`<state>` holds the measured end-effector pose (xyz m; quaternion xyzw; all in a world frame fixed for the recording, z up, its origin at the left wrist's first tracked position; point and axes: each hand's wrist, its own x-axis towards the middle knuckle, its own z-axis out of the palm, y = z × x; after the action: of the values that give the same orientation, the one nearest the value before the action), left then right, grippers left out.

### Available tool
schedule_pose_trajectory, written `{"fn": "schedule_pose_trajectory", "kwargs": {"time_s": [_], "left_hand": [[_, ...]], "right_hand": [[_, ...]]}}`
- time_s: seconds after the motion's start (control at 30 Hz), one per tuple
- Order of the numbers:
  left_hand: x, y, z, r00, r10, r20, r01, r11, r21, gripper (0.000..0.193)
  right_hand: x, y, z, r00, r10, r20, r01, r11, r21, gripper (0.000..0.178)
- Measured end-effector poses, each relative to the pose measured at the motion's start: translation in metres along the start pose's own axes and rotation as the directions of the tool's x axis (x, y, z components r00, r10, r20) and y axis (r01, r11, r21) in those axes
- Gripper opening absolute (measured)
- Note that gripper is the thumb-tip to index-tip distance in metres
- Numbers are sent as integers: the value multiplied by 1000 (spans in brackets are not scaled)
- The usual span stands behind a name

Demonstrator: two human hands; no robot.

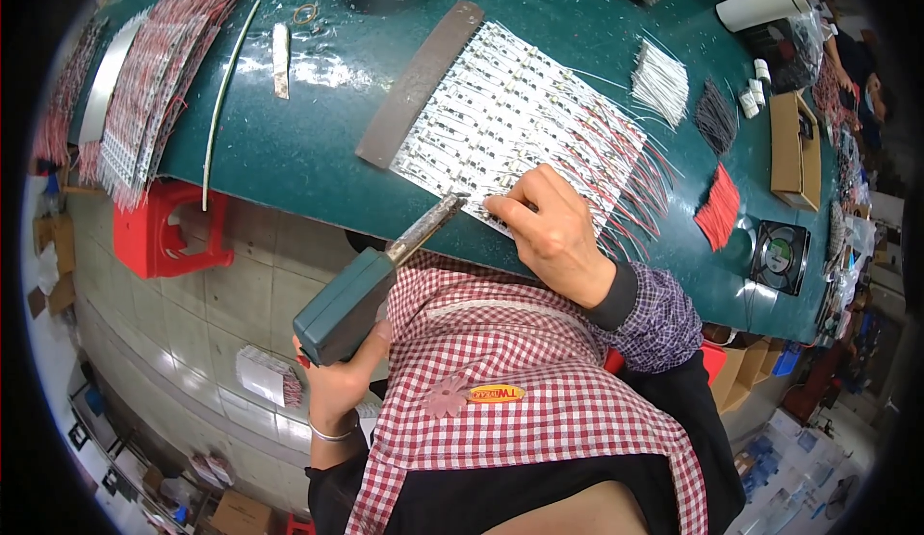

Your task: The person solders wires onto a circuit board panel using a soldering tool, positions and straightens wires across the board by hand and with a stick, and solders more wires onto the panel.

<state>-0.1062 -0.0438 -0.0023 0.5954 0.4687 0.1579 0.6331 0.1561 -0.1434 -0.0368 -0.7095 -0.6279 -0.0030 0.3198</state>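
Note:
My left hand (332,381) grips the dark green handle of a soldering iron (345,306). Its metal tip (450,204) reaches the near edge of a panel of white LED strips (500,116) lying on the green table (308,150). My right hand (553,232) rests on that same near edge, fingers curled and pressing down on the strips just right of the tip. Red and white wires (630,165) fan out from the panel's right side. A flat grey metal bar (419,83) lies along the panel's left edge.
Bundles of white wires (661,81), black wires (715,116) and red wires (720,206) lie to the right, with a small black fan (780,256) and a cardboard box (794,140). More wired strips (154,73) are stacked far left. A red stool (159,232) stands below the table.

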Motion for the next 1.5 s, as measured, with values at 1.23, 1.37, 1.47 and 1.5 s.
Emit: {"fn": "schedule_pose_trajectory", "kwargs": {"time_s": [1.23,1.37,1.47,1.5], "left_hand": [[0,10,11,998,0,-69,-10,989,-146,28],[8,5,16,999,17,-39,-25,977,-212,29],[9,5,20,996,73,-55,-84,966,-246,30],[10,7,21,993,58,-100,-81,965,-249,30]], "right_hand": [[-4,-2,-1,999,42,14,-42,999,21,17],[-8,4,-1,999,38,-5,-37,999,12,15],[-8,5,-2,1000,19,-14,-18,998,56,16],[-9,2,-4,999,31,-12,-30,997,72,16]]}}
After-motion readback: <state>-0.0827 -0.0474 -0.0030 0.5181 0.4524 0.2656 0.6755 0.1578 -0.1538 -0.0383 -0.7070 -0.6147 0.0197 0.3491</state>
